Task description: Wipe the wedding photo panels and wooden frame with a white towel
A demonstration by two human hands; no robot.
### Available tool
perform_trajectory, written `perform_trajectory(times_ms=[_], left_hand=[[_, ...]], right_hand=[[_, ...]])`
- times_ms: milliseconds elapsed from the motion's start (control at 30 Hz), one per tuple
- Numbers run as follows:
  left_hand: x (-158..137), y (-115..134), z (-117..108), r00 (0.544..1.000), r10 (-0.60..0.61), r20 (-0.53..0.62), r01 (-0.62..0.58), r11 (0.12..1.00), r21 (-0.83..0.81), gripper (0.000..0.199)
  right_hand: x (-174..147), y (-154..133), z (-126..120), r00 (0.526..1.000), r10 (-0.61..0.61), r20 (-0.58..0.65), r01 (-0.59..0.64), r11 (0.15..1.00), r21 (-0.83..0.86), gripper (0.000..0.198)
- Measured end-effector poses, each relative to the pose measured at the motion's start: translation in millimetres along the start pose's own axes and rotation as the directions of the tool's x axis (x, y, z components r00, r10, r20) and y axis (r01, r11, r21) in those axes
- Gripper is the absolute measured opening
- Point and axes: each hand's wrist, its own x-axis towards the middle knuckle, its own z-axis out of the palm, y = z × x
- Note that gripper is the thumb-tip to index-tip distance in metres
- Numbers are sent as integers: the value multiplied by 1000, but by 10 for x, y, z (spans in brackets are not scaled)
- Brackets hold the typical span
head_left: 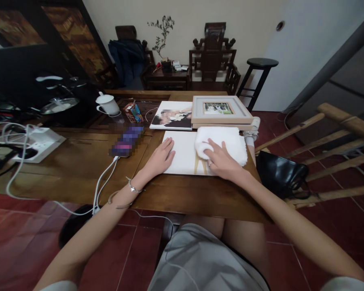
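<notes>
A white panel [180, 147] lies flat on the wooden table [182, 194], close to its near edge and in front of the person; two tan streaks run down its surface toward the near edge, just left of the right hand [223, 161]; a fluffy white cloth [223, 137] covers the panel's far right part, so its right end is hidden. The left hand [162, 157] is open and laid flat on the panel's left end, fingers stretched toward the far side and thumb set slightly apart; a bracelet [132, 188] with a small pale charm circles that wrist. The right hand rests on top of the cloth, its fingers partly bent and pressed into the pile, which bulges around the fingertips; I cannot tell whether they grip it or only push down.

Just beyond the panel, on the far side, lie a print [170, 115], partly blurred, and, to its right, a framed picture [221, 117] with a wide pale mat; to the left sits a phone [127, 139], its screen blurred, with a white cable [115, 158] at its near end; farther off stand a small printed carton [133, 112] and a white lidded cup [108, 106]; a white power strip [45, 145] lies at the far left. Right of the table, a black bag [282, 171] rests by a wooden chair [324, 157].
</notes>
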Motion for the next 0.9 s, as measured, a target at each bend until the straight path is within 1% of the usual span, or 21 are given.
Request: perform_trajectory(times_ms=[133,233,333,400,500,667,800,900], left_hand=[[0,6,-3,1000,-5,0,5,1000,8,54],[4,11,0,1000,-4,-3,4,1000,4,54],[8,10,8,1000,3,-4,-3,1000,11,55],[8,7,13,1000,5,-7,-5,1000,13,56],[8,-2,17,1000,10,-11,-10,1000,7,55],[8,-31,34,999,18,-27,-18,1000,-8,53],[9,-51,49,999,21,-28,-21,1000,-4,53],[8,-58,49,999,27,-23,-27,1000,-4,52]], right_hand=[[-344,-383,18,995,-65,75,67,997,-34,44],[-648,-598,29,984,-124,125,125,992,2,42],[-837,-674,26,975,-172,144,168,985,41,42],[-854,-659,-4,971,-185,154,178,982,59,41],[-738,-595,-70,974,-180,140,170,982,78,39],[-339,-433,-96,987,-145,63,141,988,66,38],[58,-253,-91,989,-121,89,119,992,31,44],[329,-191,-93,988,-126,85,126,992,-1,52]])
